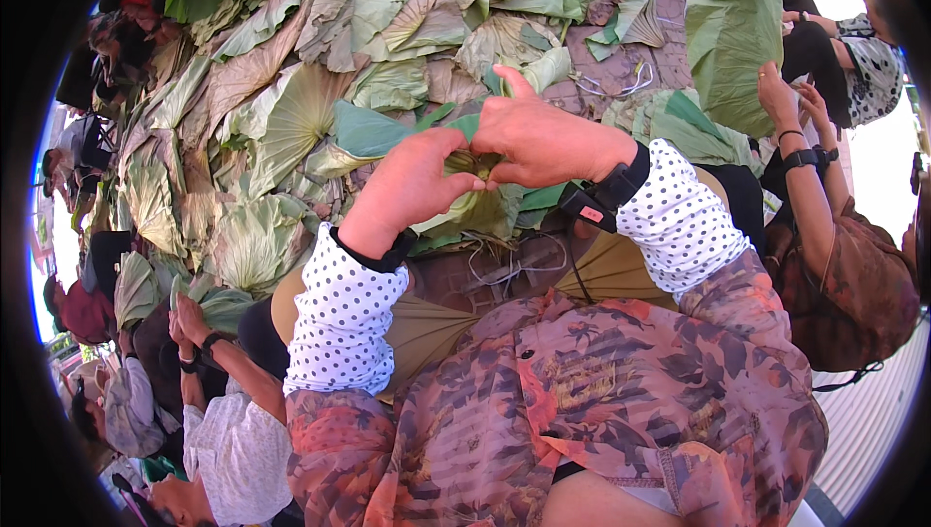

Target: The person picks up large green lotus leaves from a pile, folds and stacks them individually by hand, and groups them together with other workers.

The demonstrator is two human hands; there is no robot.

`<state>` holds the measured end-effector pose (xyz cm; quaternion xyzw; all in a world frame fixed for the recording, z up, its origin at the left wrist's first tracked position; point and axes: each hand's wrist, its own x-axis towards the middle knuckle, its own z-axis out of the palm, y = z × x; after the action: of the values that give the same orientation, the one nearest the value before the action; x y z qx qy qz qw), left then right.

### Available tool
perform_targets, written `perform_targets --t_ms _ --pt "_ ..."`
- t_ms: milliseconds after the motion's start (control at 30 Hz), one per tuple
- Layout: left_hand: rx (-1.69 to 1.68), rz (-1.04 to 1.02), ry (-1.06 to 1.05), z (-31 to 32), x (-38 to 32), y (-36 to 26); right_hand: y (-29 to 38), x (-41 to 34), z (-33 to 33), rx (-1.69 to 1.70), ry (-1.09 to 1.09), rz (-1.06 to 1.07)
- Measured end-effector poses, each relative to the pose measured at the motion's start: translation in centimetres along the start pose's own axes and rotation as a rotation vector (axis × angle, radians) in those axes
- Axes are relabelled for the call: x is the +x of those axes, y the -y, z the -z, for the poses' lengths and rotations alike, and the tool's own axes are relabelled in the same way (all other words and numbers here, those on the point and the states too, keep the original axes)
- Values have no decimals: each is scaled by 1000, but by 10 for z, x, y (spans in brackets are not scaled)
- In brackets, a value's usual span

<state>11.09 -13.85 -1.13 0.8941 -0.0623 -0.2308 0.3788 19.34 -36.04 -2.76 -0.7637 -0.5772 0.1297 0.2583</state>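
Observation:
My left hand and my right hand meet in front of me, thumb tips almost touching. Between them they pinch a green lotus leaf near its pale centre. The fingers hide much of that centre. My right index finger points away from me, while its thumb and other fingers are bent in at the leaf. A blue-green leaf portion spreads past my left hand; whether it belongs to the same leaf I cannot tell. Below my hands, white string lies on the paving.
A wide heap of drying lotus leaves covers the ground ahead and to the left. At right, a co-worker's hands hold up a large leaf. Another co-worker's hands are at left with leaves. More string lies on brick paving.

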Motion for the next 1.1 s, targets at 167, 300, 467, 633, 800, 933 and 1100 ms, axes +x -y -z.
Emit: perform_targets --t_ms 167,300,467,633,800,933,1100 --pt "3 -42 -35 5 -1 -2 -2 -1 -2 -6 -18 12" --pt "-23 -84 -48 10 1 3 -7 1 -5 20 -51 -12" --pt "-308 88 84 11 6 3 -13 0 -9 34 -63 -18" --pt "-365 35 80 9 3 7 -9 1 -11 103 -34 2" --pt "-350 153 -26 18 1 -1 -6 -1 -4 71 -73 -74" --pt "-332 119 44 18 3 7 -7 -1 -2 170 -24 -114" --pt "-296 159 42 24 0 -5 -7 -2 0 167 -23 -65"
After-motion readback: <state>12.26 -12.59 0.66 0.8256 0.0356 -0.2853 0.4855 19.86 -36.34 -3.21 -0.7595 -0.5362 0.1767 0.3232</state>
